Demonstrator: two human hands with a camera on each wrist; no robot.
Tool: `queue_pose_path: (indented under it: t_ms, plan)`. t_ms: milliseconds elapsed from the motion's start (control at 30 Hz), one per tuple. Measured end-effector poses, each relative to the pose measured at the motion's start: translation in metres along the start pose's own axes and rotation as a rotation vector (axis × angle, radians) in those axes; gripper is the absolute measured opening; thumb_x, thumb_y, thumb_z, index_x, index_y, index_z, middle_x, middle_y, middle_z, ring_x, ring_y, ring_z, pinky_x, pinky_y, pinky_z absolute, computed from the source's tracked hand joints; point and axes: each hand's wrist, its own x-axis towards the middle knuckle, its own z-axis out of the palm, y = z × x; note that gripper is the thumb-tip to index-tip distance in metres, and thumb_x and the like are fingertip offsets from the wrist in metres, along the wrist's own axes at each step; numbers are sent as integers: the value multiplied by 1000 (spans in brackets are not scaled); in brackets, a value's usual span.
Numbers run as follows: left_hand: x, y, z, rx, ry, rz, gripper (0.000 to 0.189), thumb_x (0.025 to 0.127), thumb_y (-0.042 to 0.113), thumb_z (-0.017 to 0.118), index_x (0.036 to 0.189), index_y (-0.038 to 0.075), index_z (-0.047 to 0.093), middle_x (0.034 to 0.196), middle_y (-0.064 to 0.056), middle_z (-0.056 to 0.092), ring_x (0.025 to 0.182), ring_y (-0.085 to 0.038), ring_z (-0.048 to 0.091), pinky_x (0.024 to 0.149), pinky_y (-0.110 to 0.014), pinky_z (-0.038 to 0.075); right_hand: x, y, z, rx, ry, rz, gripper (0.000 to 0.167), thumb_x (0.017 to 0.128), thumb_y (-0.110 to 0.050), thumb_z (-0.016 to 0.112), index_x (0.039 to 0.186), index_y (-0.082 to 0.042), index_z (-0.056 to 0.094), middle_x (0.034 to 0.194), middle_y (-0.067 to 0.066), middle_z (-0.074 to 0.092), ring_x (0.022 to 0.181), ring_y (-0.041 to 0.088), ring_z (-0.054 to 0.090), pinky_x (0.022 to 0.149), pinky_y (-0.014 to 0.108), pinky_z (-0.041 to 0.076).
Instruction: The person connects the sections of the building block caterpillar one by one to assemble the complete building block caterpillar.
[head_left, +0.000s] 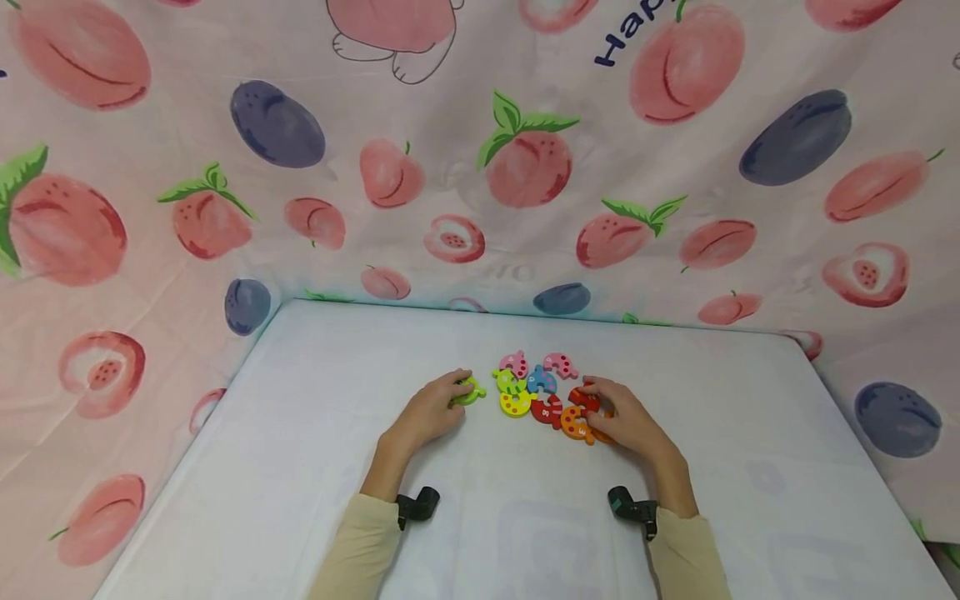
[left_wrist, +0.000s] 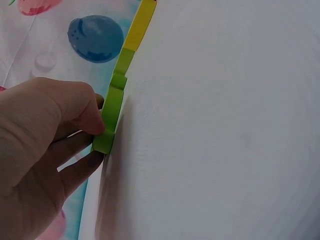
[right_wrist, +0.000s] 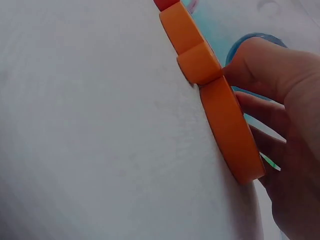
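Observation:
My left hand (head_left: 433,408) pinches a green curved toy piece (left_wrist: 113,110) between thumb and fingers at the left of a cluster. The piece is flat and thick-edged, with a small knob-like end. My right hand (head_left: 626,417) reaches over the cluster's right side. Its fingertips are at a striped red piece (head_left: 583,398), and its thumb is by the orange pieces (right_wrist: 230,127). I cannot tell whether it grips the red piece. Part of the rightmost orange piece is hidden under this hand. A spotted orange piece (head_left: 575,423) lies beside the thumb.
Between the hands lie two pink pieces (head_left: 559,364), a blue piece (head_left: 542,380), a light green piece (head_left: 508,382), a yellow piece (head_left: 515,405) and a red piece (head_left: 547,410). The white table (head_left: 480,517) meets a fruit-print cloth (head_left: 465,167) at the back.

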Motion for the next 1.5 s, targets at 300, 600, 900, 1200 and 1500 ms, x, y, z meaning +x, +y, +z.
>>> queue_pose_path:
  t_ms: [300, 600, 900, 1200, 1500]
  plan:
    - [0, -3, 0, 14, 13, 47, 43, 89, 3, 57, 132, 10, 61, 149, -2, 47, 141, -25, 39, 115, -42, 37, 2, 4, 2, -69, 40, -30, 49, 86, -19, 70, 132, -7, 57, 141, 21, 49, 132, 42, 40, 108, 65, 34]
    - [1, -10, -1, 36, 50, 96, 39, 89, 9, 62, 128, 12, 64, 146, -5, 49, 139, -26, 41, 114, -43, 38, 4, 11, 6, -34, 38, 15, 59, 87, -24, 69, 139, -5, 49, 142, 21, 42, 132, 40, 36, 107, 66, 35]
    - [4, -21, 3, 45, 99, 105, 39, 89, 28, 70, 126, 18, 63, 142, -2, 55, 136, -24, 44, 114, -41, 37, 4, 13, 8, -7, 64, 34, 58, 86, -26, 70, 137, -7, 51, 145, 20, 42, 136, 41, 34, 110, 67, 30]
    - [4, -30, 6, -17, 95, 135, 43, 91, 25, 67, 133, 15, 59, 145, -3, 52, 140, -24, 41, 117, -43, 34, 4, 14, 10, 65, 101, 81, 56, 86, -31, 73, 133, -8, 54, 143, 18, 47, 136, 39, 37, 112, 60, 34]
    - [5, -40, 9, -60, 102, 181, 44, 93, 23, 64, 136, 14, 57, 150, -2, 47, 144, -25, 36, 117, -47, 32, 3, 12, 8, 139, 144, 153, 62, 85, -44, 71, 135, -11, 53, 143, 16, 47, 138, 37, 37, 112, 59, 35]
